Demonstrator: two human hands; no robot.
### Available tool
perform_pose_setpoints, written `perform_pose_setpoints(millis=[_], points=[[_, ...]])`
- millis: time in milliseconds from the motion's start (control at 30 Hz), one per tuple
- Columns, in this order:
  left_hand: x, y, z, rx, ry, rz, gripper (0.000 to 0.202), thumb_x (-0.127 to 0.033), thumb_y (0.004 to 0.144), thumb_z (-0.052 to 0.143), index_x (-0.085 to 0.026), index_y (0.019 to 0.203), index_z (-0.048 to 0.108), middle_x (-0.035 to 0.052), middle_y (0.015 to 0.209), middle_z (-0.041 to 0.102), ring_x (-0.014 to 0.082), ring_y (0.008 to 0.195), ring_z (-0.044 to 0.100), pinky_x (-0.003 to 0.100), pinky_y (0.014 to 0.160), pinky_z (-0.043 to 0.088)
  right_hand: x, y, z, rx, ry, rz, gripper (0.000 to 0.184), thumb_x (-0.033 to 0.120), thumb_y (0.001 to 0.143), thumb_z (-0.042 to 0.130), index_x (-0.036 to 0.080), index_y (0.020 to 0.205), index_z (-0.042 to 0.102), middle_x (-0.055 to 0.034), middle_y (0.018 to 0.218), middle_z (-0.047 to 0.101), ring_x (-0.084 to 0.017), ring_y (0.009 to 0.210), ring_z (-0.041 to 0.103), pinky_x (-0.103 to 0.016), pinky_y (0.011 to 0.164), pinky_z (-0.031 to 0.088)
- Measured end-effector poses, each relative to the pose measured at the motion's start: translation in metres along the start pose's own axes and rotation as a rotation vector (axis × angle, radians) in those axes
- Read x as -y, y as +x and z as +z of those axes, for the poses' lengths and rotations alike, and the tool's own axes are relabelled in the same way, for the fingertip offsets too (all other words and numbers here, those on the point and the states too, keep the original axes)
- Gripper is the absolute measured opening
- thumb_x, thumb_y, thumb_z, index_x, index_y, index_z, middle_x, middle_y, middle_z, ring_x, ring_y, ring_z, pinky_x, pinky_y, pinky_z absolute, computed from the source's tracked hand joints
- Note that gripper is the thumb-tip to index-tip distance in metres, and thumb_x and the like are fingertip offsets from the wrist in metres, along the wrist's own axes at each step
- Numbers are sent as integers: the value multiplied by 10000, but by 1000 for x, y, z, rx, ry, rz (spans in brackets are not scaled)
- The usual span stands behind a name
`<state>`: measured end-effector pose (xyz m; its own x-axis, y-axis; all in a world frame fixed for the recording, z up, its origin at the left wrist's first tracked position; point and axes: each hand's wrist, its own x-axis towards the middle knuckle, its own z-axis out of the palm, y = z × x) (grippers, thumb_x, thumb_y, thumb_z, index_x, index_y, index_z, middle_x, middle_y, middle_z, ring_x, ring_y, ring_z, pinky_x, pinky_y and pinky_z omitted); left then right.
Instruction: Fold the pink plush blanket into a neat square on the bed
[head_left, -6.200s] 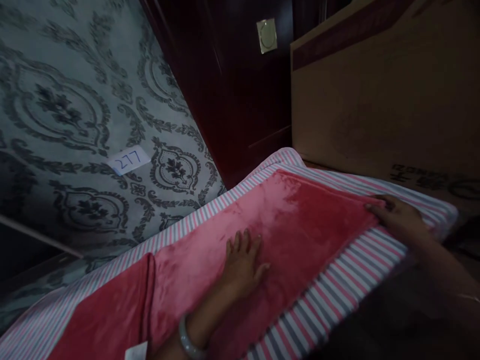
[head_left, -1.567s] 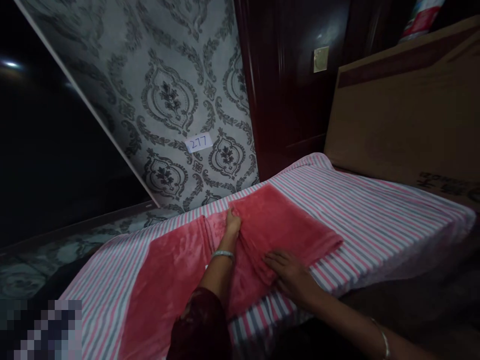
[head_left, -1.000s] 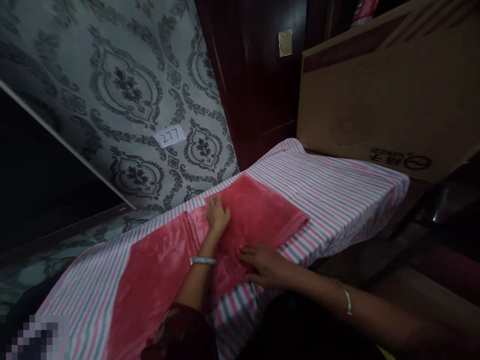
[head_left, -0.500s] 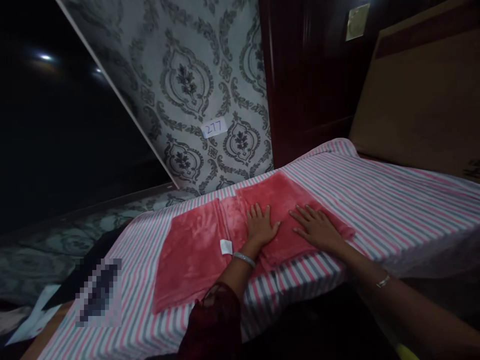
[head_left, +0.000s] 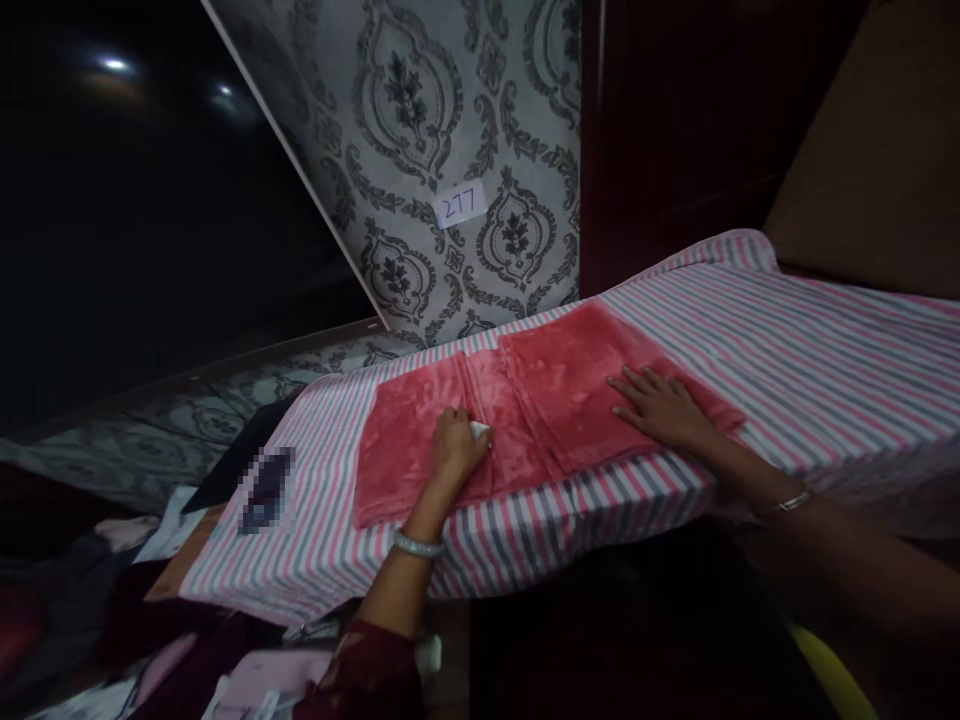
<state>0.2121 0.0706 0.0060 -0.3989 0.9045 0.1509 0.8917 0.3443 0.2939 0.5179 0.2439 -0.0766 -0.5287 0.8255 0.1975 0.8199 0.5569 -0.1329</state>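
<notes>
The right hand (head_left: pixel 664 408) lies open on plush, folded red cloth (head_left: pixel 559 385); the left hand (head_left: pixel 454 444) meets its tag (head_left: pixel 481 431), grip unclear.

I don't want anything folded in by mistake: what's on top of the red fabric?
On the red fabric: the left hand, partly covering a white tag, and the right hand, fingers spread. Anything under the hands or inside the folds is hidden.

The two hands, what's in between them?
In the head view: a white tag right by the left hand, then red cloth with folded edges, up to the right hand.
</notes>
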Motion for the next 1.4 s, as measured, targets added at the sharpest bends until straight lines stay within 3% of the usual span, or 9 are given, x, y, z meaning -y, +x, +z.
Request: perform_pose_setpoints(millis=[100,233,400,533,733,867,1033,1200,1400], points=[[-8,-30,11,23,117,21,602,-481,821,656,-133,1302,552,182,1243,586,321,1173,544,380,985,432,-1,-2,2,-33,-3,-11,618,565,974,315,280,1514,411,-93,1595,355,-377,1460,277,-631,1112,289],[-21,-42,20,45,200,1,629,-311,858,586,-139,1441,425,189,1260,575,318,1196,531,379,973,431,-2,-3,4,-55,-18,-29,616,567,977,293,288,1514,406,-93,1595,354,-377,1456,284,-636,1099,304],[-17,-23,9,68,103,-73,492,-143,877,470,-162,1364,537,184,1212,598,298,1136,582,350,909,466,-1,-4,4,-69,-34,-29,598,541,978,295,289,1506,419,-95,1591,362,-363,1451,302,-608,1104,316],[-18,-18,3,-23,47,-53,545,-58,859,425,-172,1381,528,160,1232,602,244,1154,577,305,977,440,1,-4,4,-76,-29,-29,600,535,970,315,281,1503,426,-95,1589,366,-360,1449,312,-611,1106,318],[-14,-22,17,60,-96,96,429,-154,824,566,-213,1237,665,126,1160,669,248,1088,623,308,937,475,0,-2,13,-142,-31,-43,587,532,951,327,315,1482,449,-73,1572,402,-359,1433,349,-618,1087,349],[12,12,3,-75,-292,10,329,-225,858,572,-197,1158,705,125,1099,732,271,1057,669,355,966,483,-8,2,21,-144,-26,-50,612,552,938,324,314,1490,439,-74,1579,388,-367,1437,343,-643,1085,341],[32,71,-17,-193,-282,-106,353,-230,813,659,-176,1161,673,173,1348,623,319,1354,485,399,1132,344,-2,22,5,-38,21,-44,580,535,927,367,264,1404,557,-119,1491,503,-385,1381,427,-638,1046,399],[20,130,-9,-143,-263,-190,356,-311,766,739,-182,1092,675,181,1336,622,320,1315,524,370,1074,400,53,69,-21,-219,172,-295,519,406,951,413,150,1366,589,-175,1421,559,-345,1339,491,-538,1123,386],[12,179,15,-87,-227,-281,221,-216,833,636,-147,1036,689,222,1197,679,305,1135,654,359,944,473,122,118,-4,-109,239,-422,568,402,960,462,145,1466,483,-179,1497,478,-310,1383,454,-506,1116,406]])
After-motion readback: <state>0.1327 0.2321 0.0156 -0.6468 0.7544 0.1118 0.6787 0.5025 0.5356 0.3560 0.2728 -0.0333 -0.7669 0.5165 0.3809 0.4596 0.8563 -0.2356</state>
